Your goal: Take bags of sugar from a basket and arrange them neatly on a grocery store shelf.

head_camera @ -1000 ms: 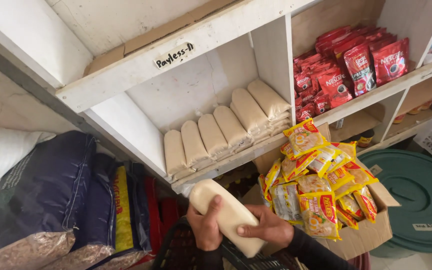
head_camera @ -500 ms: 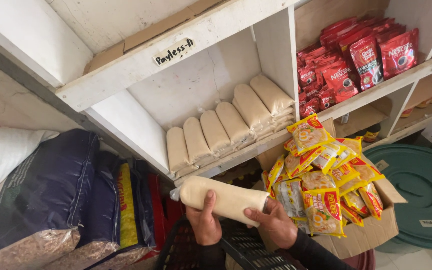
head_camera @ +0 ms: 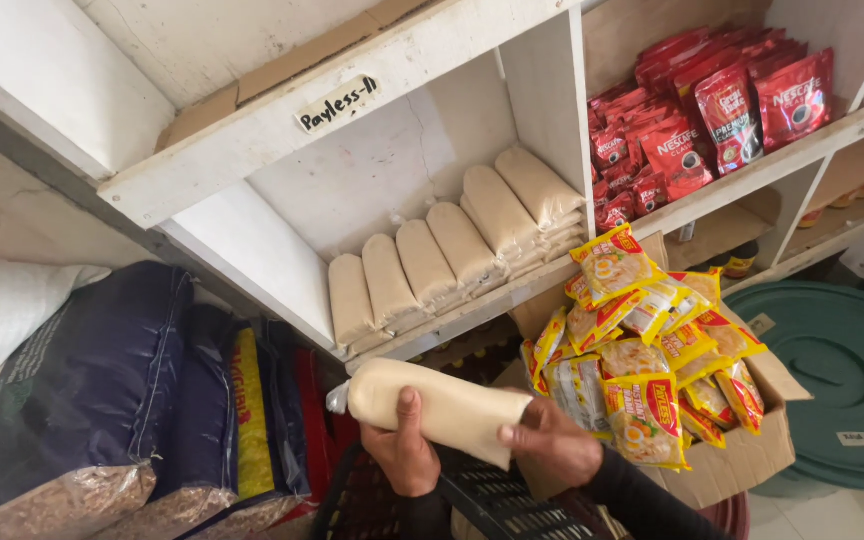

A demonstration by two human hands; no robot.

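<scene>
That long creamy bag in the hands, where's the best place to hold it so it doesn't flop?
Probably from underneath, one hand near each end. The cream bag lies sideways, long and soft, so its middle could sag. The left hand cups it near the knotted end and the right hand supports the other end. The knot looks too small to grip.

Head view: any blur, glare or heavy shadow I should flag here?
Head view: sharp overall, evenly lit; soft shine on the red sachets; shade deep inside the shelf compartment; both hands, left hand and right hand, and the cream packet look crisp.
</scene>
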